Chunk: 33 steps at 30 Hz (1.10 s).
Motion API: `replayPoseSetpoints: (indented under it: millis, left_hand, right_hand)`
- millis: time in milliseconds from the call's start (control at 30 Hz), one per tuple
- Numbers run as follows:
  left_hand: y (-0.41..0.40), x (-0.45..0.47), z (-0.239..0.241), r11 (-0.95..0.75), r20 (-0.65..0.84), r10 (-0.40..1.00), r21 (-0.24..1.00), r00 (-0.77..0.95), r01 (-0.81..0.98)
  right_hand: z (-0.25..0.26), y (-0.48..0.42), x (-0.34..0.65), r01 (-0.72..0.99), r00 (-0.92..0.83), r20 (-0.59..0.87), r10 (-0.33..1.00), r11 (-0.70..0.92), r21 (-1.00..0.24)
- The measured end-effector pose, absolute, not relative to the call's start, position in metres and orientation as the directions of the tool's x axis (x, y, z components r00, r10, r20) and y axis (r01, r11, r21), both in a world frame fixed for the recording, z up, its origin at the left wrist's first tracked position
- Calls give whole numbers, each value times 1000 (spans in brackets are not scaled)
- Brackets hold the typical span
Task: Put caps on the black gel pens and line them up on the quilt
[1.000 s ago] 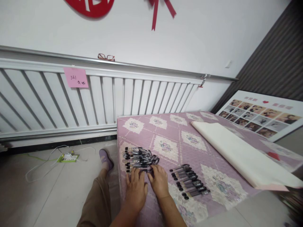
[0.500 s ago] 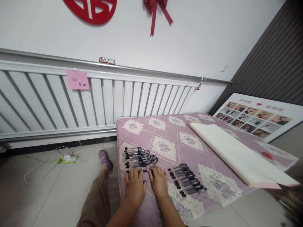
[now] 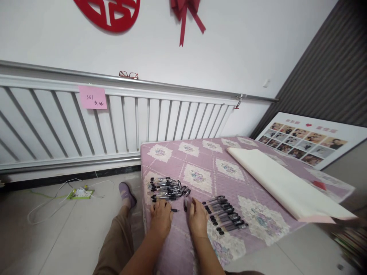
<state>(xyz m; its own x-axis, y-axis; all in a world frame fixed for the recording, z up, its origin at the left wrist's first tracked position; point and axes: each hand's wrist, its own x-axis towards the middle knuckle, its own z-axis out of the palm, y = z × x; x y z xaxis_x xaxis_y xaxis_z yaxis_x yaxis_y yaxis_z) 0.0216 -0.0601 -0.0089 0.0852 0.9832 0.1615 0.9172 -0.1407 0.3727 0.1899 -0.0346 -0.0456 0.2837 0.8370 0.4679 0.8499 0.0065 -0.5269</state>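
Observation:
My left hand (image 3: 161,218) is closed on a black gel pen (image 3: 174,210), whose bare tip sticks out to the right from under the fingers. A dark pen cap (image 3: 185,205) lies between my hands, just left of my right fingertips. My right hand (image 3: 198,218) is low over the bedspread with loosely bent fingers and appears to hold nothing. Beyond my left hand is a group of clear-barrelled pens (image 3: 163,188), with several loose caps (image 3: 185,191) at its right end. Beside my right hand lies a slanting row of capped pens (image 3: 225,214).
The pens lie on a purple floral bedspread (image 3: 172,162). A large cream sheet (image 3: 275,179) stretches across its right side, near a photo board (image 3: 309,139). A white radiator (image 3: 126,118) stands behind. A power strip (image 3: 80,194) with cables is on the floor at left.
My hands have moved apart, the right one shifting rightward. The pen's tip now shows bare at my left hand, and a separate cap is visible between the hands.

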Motion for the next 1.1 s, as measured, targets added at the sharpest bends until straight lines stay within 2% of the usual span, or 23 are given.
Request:
replayPoseSetpoints:
  millis: [133, 300, 467, 600, 700, 800, 967, 1100]
  left_hand:
    - [-61, 21, -13, -152, 158, 983, 410, 94, 899]
    - [-62, 20, -16, -173, 168, 980, 441, 108, 881]
    - [-64, 17, -16, -210, 192, 972, 446, 136, 870]
    - [-65, 16, -16, -249, 208, 963, 445, 172, 860]
    - [-66, 16, -15, -252, 194, 963, 426, 185, 869]
    - [-65, 18, -14, -248, 202, 963, 422, 176, 872]
    - [-63, 19, -14, -242, 183, 967, 422, 180, 874]
    - [-63, 18, -16, -252, 172, 965, 423, 196, 870]
  right_hand:
    - [-52, -40, 203, 803, 323, 484, 813, 34, -595]
    - [-54, -50, 209, 816, 293, 494, 819, 55, -575]
    - [-49, -59, 205, 890, 166, 507, 846, 93, -446]
    - [-38, -65, 195, 954, 132, 428, 894, 2, -299]
    - [-34, -66, 191, 964, 149, 395, 907, -44, -262]
    - [-35, -65, 193, 954, 151, 412, 899, -23, -300]
    - [-42, -62, 202, 885, 159, 530, 833, 118, -451]
    - [-44, -63, 205, 835, 207, 539, 817, 140, -532]
